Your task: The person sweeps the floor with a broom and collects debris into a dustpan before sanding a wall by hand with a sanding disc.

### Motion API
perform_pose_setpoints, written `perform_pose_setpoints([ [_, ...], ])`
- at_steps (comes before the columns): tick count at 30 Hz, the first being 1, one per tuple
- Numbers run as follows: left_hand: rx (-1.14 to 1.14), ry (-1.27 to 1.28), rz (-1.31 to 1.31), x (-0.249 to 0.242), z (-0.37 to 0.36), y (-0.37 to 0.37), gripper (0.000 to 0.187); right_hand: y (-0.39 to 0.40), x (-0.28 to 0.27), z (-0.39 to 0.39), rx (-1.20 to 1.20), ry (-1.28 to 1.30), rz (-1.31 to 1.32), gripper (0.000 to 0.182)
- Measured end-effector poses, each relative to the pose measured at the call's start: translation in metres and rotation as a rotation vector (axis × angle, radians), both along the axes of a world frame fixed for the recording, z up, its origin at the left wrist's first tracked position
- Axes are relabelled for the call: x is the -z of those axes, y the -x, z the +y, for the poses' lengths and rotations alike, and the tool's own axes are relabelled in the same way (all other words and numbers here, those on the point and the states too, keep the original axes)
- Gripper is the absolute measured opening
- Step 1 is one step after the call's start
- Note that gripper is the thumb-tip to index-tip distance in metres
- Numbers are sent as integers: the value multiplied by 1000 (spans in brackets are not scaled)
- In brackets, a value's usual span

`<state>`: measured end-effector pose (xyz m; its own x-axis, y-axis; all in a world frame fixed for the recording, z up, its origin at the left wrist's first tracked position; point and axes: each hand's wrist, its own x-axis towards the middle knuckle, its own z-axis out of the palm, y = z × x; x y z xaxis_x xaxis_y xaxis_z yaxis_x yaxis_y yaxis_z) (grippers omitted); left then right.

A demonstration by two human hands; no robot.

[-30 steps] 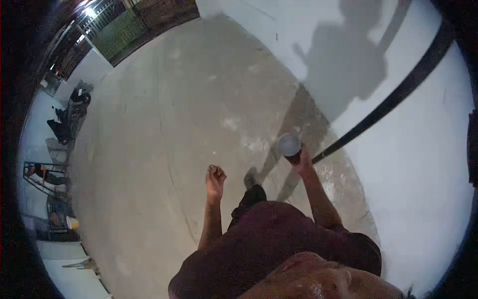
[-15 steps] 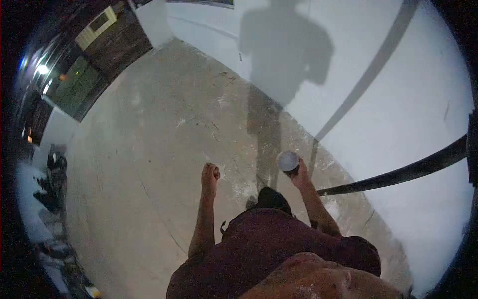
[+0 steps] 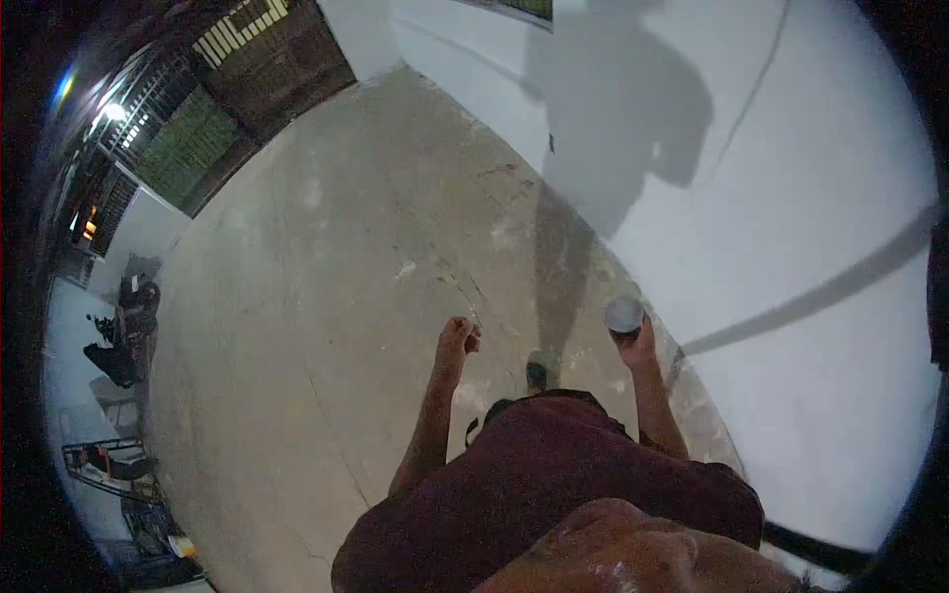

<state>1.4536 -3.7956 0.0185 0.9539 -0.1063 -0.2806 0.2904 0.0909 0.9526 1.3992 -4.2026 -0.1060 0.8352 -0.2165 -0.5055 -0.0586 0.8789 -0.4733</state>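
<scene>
Your right hand (image 3: 639,348) grips the cup (image 3: 624,313); probably light, stiff, maybe slick: best held round its sides. Left hand (image 3: 459,337) half-curled; can't tell if pinching anything.

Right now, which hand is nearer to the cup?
Right: the right hand is holding the cup. The left hand is apart from it, off to the left, loosely curled.

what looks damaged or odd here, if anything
The floor looks worn: a thin dark line, likely a crack, runs left of the left forearm, and pale blotches mark it beyond the left hand. The round object in the right hand shows no obvious damage.
</scene>
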Motion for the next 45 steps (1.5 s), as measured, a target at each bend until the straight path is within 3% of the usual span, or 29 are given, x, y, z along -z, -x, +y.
perform_pose_setpoints([
  [3, -98, 10, -14, -8, 24, -57, 26, -126, -59, 18, -69, 77, 40, 53],
  [5, -173, 11, -40, -8, 30, -82, 26, -197, -65, 26, -175, 76, -34, 52],
  [7, -307, 171, -128, -13, 35, -102, 26, -260, -75, 42, -259, 75, -127, 52],
  [9, -328, 180, 6, 15, 54, -136, 23, -312, -82, 65, -294, 21, -20, 54],
  [12, -393, 259, 0, 43, 61, -173, 24, -373, -70, 92, -399, 84, -39, 54],
  [14, -475, 169, 47, 44, 62, -212, 25, -402, -71, 111, -369, 60, -14, 55],
  [18, -406, 35, 174, 28, 63, -333, 28, -469, -62, 98, -322, -76, 47, 57],
  [20, -313, -97, 83, 31, 66, -396, 34, -503, -76, 78, -242, 53, 98, 59],
  [22, -144, -160, 29, 37, 63, -462, 38, -520, -47, 39, -58, -15, -69, 63],
  [24, 55, -250, -29, 31, 43, -516, 42, -527, -59, -2, 164, 22, -35, 66],
  [25, 109, -239, -108, 23, 23, -543, 49, -521, -92, -12, 270, -9, -82, 65],
  [29, 384, -359, -387, -23, -61, -624, 68, -502, -118, -89, 607, 318, -144, 61],
  [32, 543, -361, -448, -7, -123, -674, 78, -491, -128, -144, 944, 308, -147, 67],
  [36, 697, -294, -484, 26, -185, -716, 80, -497, -154, -191, 1283, 632, -310, 65],
  [39, 845, -378, -441, 13, -195, -725, 78, -501, -186, -216, 1602, 612, -155, 60],
  [42, 913, -300, -325, 5, -214, -748, 68, -528, -216, -242, 1739, 779, -112, 50],
  [43, 961, -313, -341, 7, -221, -766, 68, -553, -222, -249, 1890, 814, -55, 45],
  [45, 946, -342, -299, 7, -231, -792, 64, -563, -248, -257, 1898, 915, -46, 43],
])
